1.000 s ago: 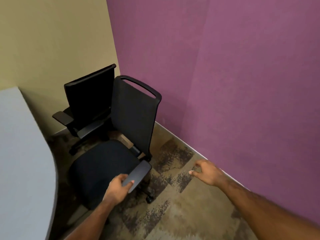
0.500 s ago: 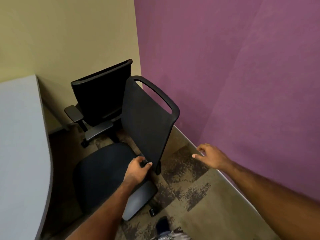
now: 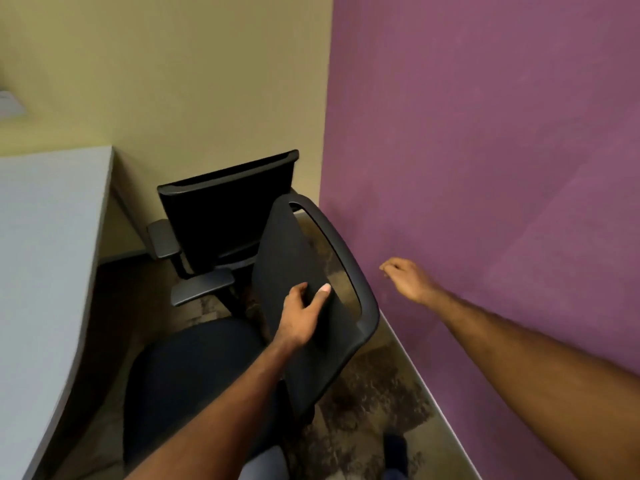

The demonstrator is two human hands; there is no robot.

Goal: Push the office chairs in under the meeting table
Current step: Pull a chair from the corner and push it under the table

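black mesh-back office chair with padded seat (image 3: pixel 194 375) sits just beside the curved edge of the pale grey meeting table (image 3: pixel 45 271), seat not yet under it, backrest angled toward the purple wall (image 3: pixel 485 168). left hand (image 3: pixel 299 315) is clamped on the inner edge of the backrest, thumb over the front face, fingers wrapped behind. right hand (image 3: pixel 405 277) hangs free near the purple wall, fingers loosely curled, holding nothing.

second black office chair with grey armrests (image 3: pixel 221 220) is parked in the corner behind, against the beige wall (image 3: pixel 173 81), well clear of the table edge too.

handling, my read: rolling base on patterned brown carpet tiles (image 3: pixel 363 393), so expect drag and casters that want to veer. the chair likely swivels, so a one-sided push on the backrest edge will spin it rather than translate it. mesh is flexible; the rigid black frame loop along the top of the backrest (image 3: pixel 349 268) is the better grip. two hands on the frame, push low and square toward the table. armrest clearance under the tabletop can't be judged from here.
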